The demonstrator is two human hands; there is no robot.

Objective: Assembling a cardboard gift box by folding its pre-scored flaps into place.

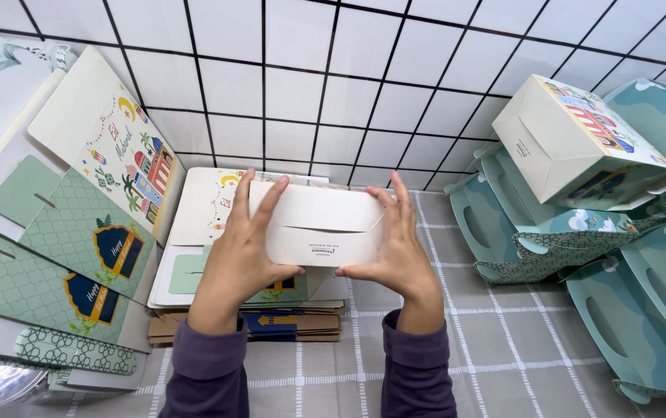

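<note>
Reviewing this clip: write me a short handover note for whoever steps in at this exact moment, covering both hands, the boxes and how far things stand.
Left hand: grips the left end of the white carton, fingers over its top.
Right hand: grips the right end of the same carton.
Carton: held above the stack of flat blanks on the checked tablecloth, its flaps folded in.
Done: several assembled boxes are piled at the right.
Left: flat blanks in the stack, and more flat printed sheets fanned at the left.
</note>
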